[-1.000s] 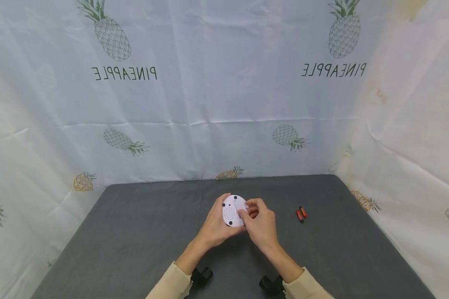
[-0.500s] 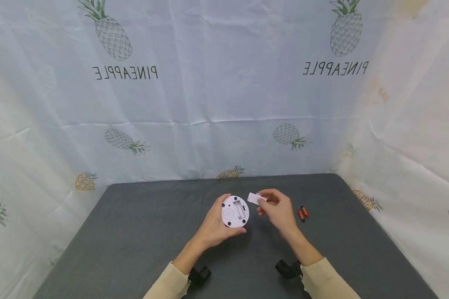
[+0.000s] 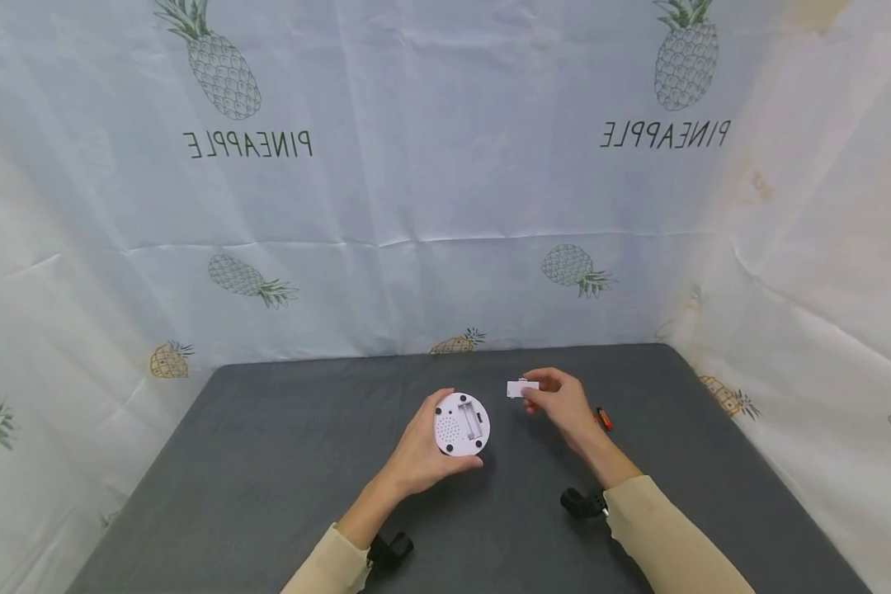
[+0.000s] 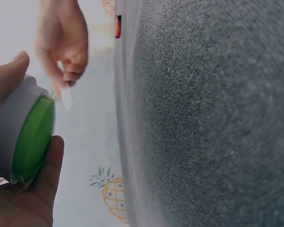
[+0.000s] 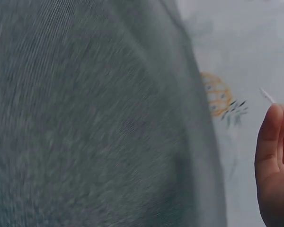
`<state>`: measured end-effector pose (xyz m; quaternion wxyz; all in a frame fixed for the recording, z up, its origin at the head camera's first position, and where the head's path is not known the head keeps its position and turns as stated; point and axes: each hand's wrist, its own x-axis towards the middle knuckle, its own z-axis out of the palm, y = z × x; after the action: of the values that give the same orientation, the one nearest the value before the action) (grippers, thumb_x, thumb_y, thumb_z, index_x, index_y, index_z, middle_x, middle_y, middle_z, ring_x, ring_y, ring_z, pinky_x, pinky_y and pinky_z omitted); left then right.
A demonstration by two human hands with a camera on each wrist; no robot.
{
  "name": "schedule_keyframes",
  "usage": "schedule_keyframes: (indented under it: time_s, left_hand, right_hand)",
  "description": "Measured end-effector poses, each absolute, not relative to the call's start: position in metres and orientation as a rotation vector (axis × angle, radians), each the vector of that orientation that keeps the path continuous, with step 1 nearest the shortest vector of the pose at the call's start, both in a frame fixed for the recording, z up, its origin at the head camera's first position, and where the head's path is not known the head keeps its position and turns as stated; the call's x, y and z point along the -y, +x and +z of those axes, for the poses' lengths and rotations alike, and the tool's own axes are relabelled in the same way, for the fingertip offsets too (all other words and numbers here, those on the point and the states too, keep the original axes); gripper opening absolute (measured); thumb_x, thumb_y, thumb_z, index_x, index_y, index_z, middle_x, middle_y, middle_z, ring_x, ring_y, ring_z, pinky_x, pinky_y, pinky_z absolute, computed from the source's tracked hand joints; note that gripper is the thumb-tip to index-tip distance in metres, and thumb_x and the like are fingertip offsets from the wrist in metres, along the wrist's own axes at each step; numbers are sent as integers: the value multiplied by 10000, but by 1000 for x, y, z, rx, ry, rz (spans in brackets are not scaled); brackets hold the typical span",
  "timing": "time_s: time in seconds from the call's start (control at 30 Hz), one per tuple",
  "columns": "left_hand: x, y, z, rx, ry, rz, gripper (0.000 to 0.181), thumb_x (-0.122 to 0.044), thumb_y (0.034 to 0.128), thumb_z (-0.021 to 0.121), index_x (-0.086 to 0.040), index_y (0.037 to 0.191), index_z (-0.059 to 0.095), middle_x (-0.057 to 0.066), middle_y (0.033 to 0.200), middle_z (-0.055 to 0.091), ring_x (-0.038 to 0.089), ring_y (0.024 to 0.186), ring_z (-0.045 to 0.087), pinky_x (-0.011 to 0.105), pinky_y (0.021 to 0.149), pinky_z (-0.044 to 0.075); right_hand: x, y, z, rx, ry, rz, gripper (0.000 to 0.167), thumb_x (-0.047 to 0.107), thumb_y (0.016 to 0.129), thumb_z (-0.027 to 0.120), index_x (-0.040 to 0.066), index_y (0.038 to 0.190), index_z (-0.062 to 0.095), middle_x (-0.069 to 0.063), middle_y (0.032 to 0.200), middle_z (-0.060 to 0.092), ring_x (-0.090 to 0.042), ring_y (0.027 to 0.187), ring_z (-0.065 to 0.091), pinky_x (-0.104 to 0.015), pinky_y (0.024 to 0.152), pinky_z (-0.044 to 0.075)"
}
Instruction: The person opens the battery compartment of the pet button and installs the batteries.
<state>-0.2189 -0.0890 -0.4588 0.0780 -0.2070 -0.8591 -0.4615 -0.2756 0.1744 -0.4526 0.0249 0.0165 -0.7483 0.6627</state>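
My left hand (image 3: pixel 418 450) grips a round white device (image 3: pixel 449 429) by its edge, underside facing up. That underside has black feet, a patch of small holes and an uncovered battery slot (image 3: pixel 473 420). In the left wrist view the device's other face is a green dome (image 4: pixel 34 137). To the right and slightly farther off, my right hand (image 3: pixel 564 404) pinches a small white battery cover (image 3: pixel 518 388) between thumb and fingers, apart from the device. Only the cover's thin edge (image 5: pixel 267 95) shows in the right wrist view.
A red and black battery (image 3: pixel 605 419) lies on the dark grey table (image 3: pixel 304 462) just beyond the right wrist; a second one is mostly hidden by the hand. A white pineapple-print curtain (image 3: pixel 445 181) hangs behind the table and along its sides.
The cover has come off the device, baring the battery slot. My right hand has carried it right and away. The left hand and device have shifted slightly left and nearer.
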Motion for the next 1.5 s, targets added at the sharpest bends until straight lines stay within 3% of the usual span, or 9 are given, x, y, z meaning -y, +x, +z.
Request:
schedule_keyframes:
  time_s: [0.27,0.57,0.87,1.23,1.5]
  left_hand:
    - [88,-217,-461,2570,-654,-1402,1060,-384,658,964,-152,1510,379,7,1328,534,172,1085,542,416,921,450]
    - [86,-217,-463,2579,-667,-1415,1076,-380,659,964,-151,1526,369,15,1346,534,178,1110,539,431,941,441]
    - [85,-216,-462,2583,-659,-1422,1077,-379,662,961,-159,1532,365,19,1350,536,187,1116,537,441,933,439]
    - [87,-216,-463,2582,-654,-1396,1068,-366,653,965,-179,1524,377,11,1343,544,178,1112,539,427,932,442]
    - [90,-216,-462,2579,-672,-1388,1068,-377,659,961,-171,1526,374,24,1356,542,190,1127,536,441,936,441]
  right_hand:
    - [-175,-293,-472,2504,37,1927,295,9,900,736,-63,1178,669,-127,871,680,-247,719,673,-365,660,574]
    - [-180,-298,-480,2774,141,1479,223,62,915,729,-28,1117,702,-86,786,641,-181,618,637,-342,579,533]
    - [-189,-302,-484,2871,410,927,236,107,914,740,-31,1103,704,-90,920,661,-230,811,598,-447,752,502]
    - [-213,-288,-471,2890,606,717,230,72,943,700,0,1162,702,-73,1005,666,-224,900,628,-449,786,524]
    - [-248,-276,-464,2871,739,528,272,135,954,710,30,1205,692,-111,1165,665,-361,1122,609,-538,906,493]
